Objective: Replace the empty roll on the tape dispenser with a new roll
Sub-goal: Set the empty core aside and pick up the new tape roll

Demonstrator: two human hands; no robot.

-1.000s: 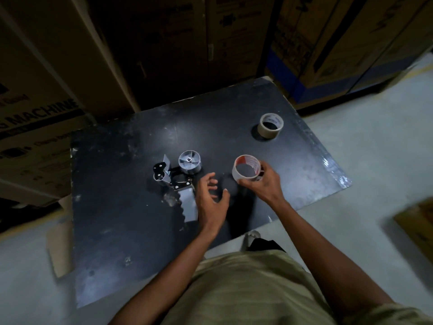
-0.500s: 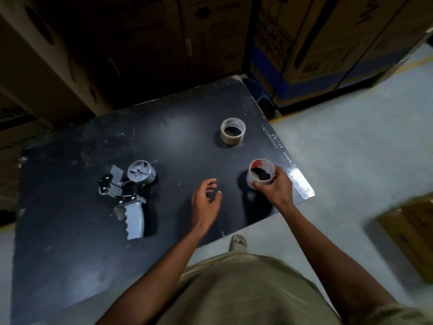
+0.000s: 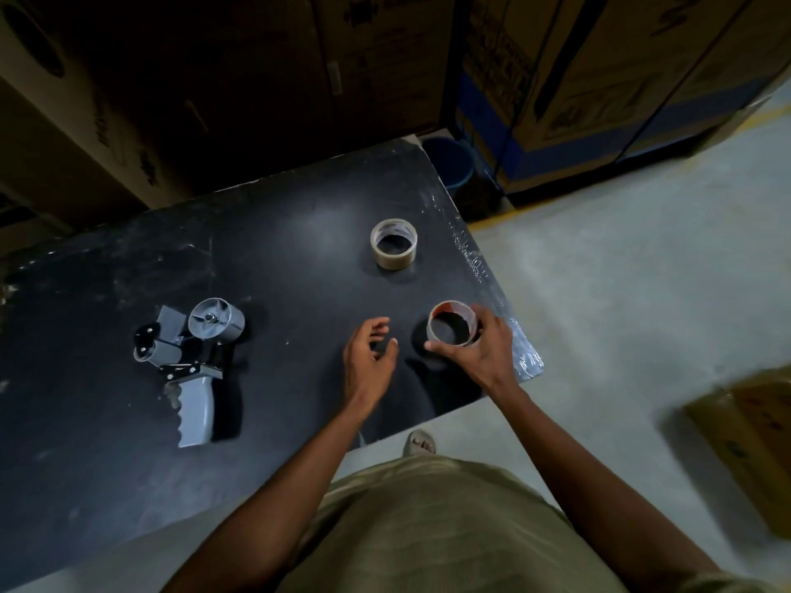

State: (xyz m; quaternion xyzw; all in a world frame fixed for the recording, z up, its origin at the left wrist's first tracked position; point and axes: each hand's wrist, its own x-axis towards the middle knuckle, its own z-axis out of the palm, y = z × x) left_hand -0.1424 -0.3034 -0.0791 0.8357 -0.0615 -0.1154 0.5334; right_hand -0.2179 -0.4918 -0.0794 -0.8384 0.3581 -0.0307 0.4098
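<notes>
A grey tape dispenser (image 3: 192, 361) lies on its side on the black table (image 3: 107, 442), left of centre, its round hub bare. My right hand (image 3: 483, 348) grips an empty cardboard roll (image 3: 451, 322) with a red inner rim near the table's right front corner, thumb on the near side and fingers round the right side. My left hand (image 3: 368, 357) hovers just left of that roll with loosely curled fingers, holding nothing. A fuller roll of tape (image 3: 394, 243) stands flat farther back on the table.
Large cardboard boxes (image 3: 556, 79) stand behind the table. A dark blue bucket (image 3: 453, 164) sits at the table's far right corner. Another cardboard box (image 3: 753, 438) lies on the grey floor at right. My sandalled foot (image 3: 419, 442) shows below the table edge.
My right hand has carried the empty roll away from the dispenser to the table's right front corner. My left hand has followed it rightward, away from the dispenser. The view has shifted right.
</notes>
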